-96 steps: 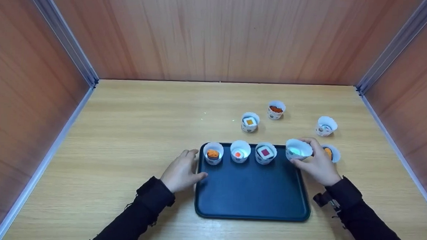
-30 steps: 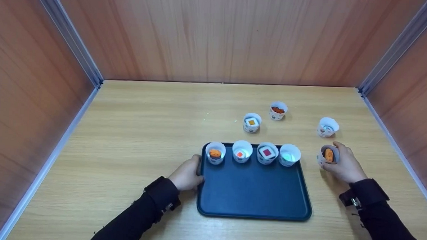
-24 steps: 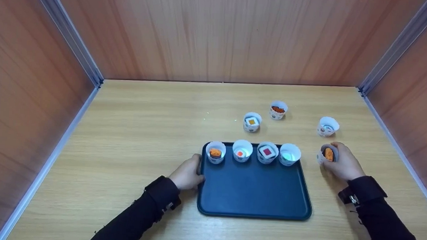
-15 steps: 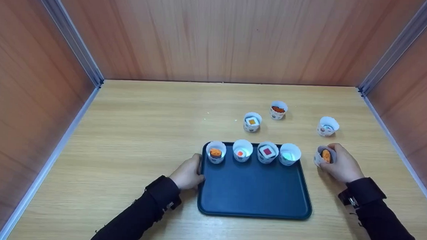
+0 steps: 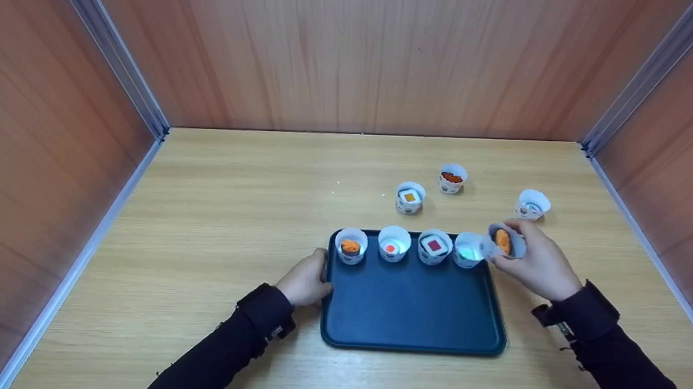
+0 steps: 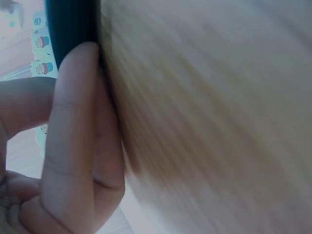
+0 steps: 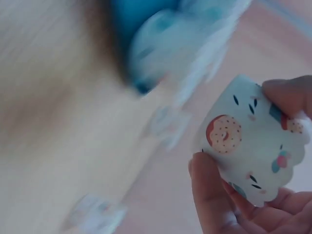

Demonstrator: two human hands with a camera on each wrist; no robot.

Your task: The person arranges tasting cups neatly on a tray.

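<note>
My right hand (image 5: 539, 261) pinches a paper baking cup (image 5: 514, 244) with an orange piece inside. That cup is tilted over the dark tray's back right corner and overlaps a neighbouring cup in the head view. Scalloped edges and a doughnut print show on the held cup (image 7: 248, 141) in the right wrist view. My left hand (image 5: 305, 280) grips the left edge of the dark tray (image 5: 411, 314), thumb at the rim. Along the tray's back edge stand several cups: one with an orange piece (image 5: 350, 246), one with a red dot (image 5: 394, 244), one with a red-centred square (image 5: 435, 247), one greenish inside (image 5: 467, 250).
Behind the tray stand a cup with a yellow-centred square (image 5: 409, 198) and a cup with reddish-brown filling (image 5: 452, 178). Another white cup (image 5: 532, 204) stands at the right, beyond my right hand. Wooden panels (image 5: 364, 61) enclose the table at the back and both sides.
The greenish cup was set on the tray. My right hand then took the cup with the orange piece from the table and carried it left, up to the tray. My left hand closed onto the tray edge.
</note>
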